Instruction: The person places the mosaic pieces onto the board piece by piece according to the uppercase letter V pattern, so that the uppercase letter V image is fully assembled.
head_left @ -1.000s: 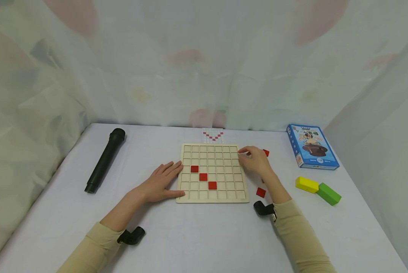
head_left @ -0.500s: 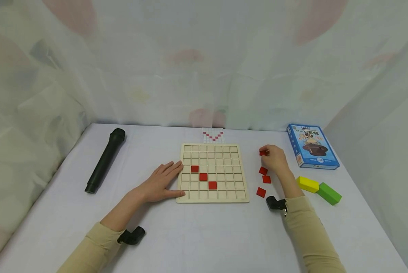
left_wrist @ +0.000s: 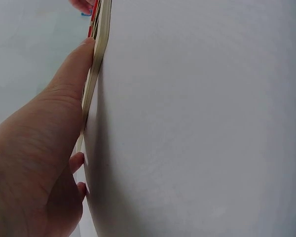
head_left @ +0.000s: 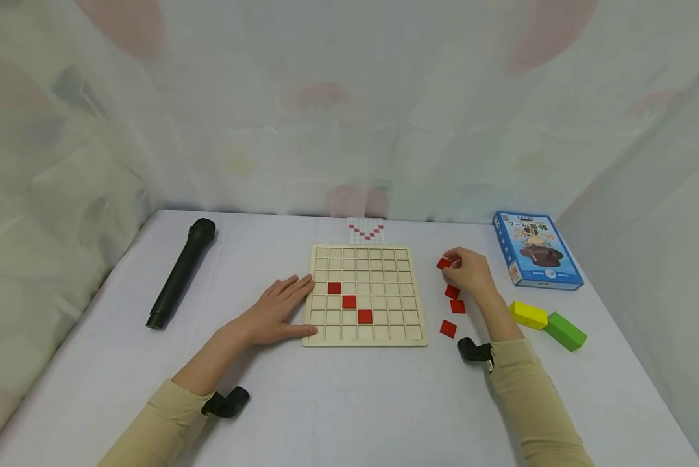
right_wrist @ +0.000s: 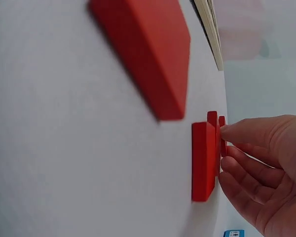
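From the head view, my left hand (head_left: 273, 316) lies flat, fingers straight, against the left edge of the wooden grid board (head_left: 365, 295), steadying it. My right hand (head_left: 468, 271) is off the board's right side, fingertips pinching a red tile (head_left: 443, 263) just above the table (head_left: 337, 402). Three red tiles already sit in the board's cells, stepping diagonally down toward its near right: (head_left: 334, 288), (head_left: 349, 301), (head_left: 365, 316). Three loose red tiles (head_left: 453, 309) remain on the table right of the board, nearer me than the pinched one. Beyond the board's far edge lies a pattern card (head_left: 366, 230) showing a red V — so I judge one arm of the V done and the other arm left to fill, about half.

From the left wrist view, my thumb (left_wrist: 74, 69) presses along the board's edge (left_wrist: 99, 49), the fingers extended — nothing gripped.

From the right wrist view, my fingertips (right_wrist: 237, 136) close on the farthest tile (right_wrist: 222, 136), with two loose tiles (right_wrist: 203, 160) and (right_wrist: 148, 49) closer to the camera.

Further from the board: a black microphone (head_left: 181, 273) to its left, a blue box (head_left: 536, 250) and yellow and green blocks (head_left: 548, 323) to its right.
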`<state>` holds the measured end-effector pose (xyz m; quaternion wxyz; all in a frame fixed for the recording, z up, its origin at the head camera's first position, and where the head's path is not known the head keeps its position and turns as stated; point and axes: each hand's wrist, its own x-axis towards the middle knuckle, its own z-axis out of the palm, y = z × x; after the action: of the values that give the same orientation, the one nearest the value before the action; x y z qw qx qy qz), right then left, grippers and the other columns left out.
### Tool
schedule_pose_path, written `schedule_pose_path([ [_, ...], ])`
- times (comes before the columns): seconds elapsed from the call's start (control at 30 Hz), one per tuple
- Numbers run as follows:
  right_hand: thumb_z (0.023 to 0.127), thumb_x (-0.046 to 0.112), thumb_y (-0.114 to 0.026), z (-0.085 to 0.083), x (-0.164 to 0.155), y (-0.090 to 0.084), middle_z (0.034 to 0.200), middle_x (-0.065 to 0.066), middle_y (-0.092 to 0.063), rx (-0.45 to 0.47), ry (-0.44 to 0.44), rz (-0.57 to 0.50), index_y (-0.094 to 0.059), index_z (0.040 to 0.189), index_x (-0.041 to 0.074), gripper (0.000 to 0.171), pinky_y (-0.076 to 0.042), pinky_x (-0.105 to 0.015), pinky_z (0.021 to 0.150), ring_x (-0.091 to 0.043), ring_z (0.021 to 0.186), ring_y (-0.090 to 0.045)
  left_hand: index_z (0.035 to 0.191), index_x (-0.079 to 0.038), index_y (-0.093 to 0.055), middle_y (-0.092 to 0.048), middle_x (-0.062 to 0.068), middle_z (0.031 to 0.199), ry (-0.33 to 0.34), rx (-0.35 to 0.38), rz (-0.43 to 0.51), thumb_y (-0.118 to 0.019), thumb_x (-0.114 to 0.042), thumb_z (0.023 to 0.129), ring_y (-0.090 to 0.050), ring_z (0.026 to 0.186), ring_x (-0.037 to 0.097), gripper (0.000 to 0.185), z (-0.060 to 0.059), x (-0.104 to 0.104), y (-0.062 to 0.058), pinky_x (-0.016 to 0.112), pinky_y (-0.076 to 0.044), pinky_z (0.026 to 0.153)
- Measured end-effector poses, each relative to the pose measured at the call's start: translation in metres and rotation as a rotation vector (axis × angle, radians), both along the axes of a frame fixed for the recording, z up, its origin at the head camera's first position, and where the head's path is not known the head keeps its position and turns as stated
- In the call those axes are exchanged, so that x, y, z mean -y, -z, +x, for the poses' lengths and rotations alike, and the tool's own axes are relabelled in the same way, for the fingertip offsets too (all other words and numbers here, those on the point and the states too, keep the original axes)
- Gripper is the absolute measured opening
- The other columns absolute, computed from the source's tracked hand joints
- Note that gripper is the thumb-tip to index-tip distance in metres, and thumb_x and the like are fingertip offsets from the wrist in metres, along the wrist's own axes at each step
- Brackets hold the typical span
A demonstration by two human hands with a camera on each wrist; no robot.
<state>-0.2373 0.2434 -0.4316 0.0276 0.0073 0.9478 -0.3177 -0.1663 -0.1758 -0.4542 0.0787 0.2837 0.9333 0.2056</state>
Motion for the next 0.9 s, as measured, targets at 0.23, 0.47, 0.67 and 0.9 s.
schedule_pose_path([
  [0.23, 0.092, 0.017, -0.067, 0.006, 0.018, -0.005, 0.108, -0.016, -0.062, -0.028, -0.027, -0.053, -0.062, 0.125, 0.005, 0.035, -0.053, -0.039, 0.081, -0.03, 0.097, -0.054, 0.156, -0.009, -0.024, -0.019, 0.006, 0.162, 0.001, -0.012, 0.011, -0.063, -0.063, 0.085, -0.013, 0.147, 0.032, 0.097, 0.0, 0.001, 0.002, 0.054, -0.007, 0.117],
  [0.47, 0.089, 0.018, -0.072, 0.011, 0.047, -0.01, 0.107, -0.013, -0.066, -0.054, -0.082, -0.134, -0.064, 0.122, 0.006, 0.036, -0.052, -0.04, 0.08, -0.028, 0.099, -0.059, 0.156, -0.009, -0.023, -0.018, 0.006, 0.162, 0.0, 0.001, 0.007, -0.065, -0.061, 0.085, -0.012, 0.148, 0.032, 0.097, 0.001, -0.001, -0.001, 0.053, -0.007, 0.117],
  [0.67, 0.088, 0.017, -0.073, 0.012, 0.076, -0.01, 0.099, -0.011, -0.066, -0.033, -0.163, -0.162, -0.066, 0.119, 0.006, 0.033, -0.051, -0.034, 0.076, -0.025, 0.095, -0.06, 0.156, -0.009, -0.023, -0.015, 0.007, 0.162, 0.004, -0.003, -0.003, -0.063, -0.063, 0.085, -0.01, 0.148, 0.031, 0.098, 0.001, -0.001, -0.002, 0.053, -0.007, 0.117],
  [0.9, 0.087, 0.016, -0.074, 0.014, 0.114, -0.01, 0.099, -0.006, -0.067, -0.067, -0.282, -0.169, -0.068, 0.115, 0.006, 0.03, -0.052, -0.032, 0.077, -0.021, 0.091, -0.059, 0.157, -0.011, -0.02, -0.013, 0.004, 0.163, -0.006, 0.008, -0.01, -0.062, -0.065, 0.085, -0.009, 0.148, 0.03, 0.099, 0.0, 0.0, 0.0, 0.052, -0.006, 0.117],
])
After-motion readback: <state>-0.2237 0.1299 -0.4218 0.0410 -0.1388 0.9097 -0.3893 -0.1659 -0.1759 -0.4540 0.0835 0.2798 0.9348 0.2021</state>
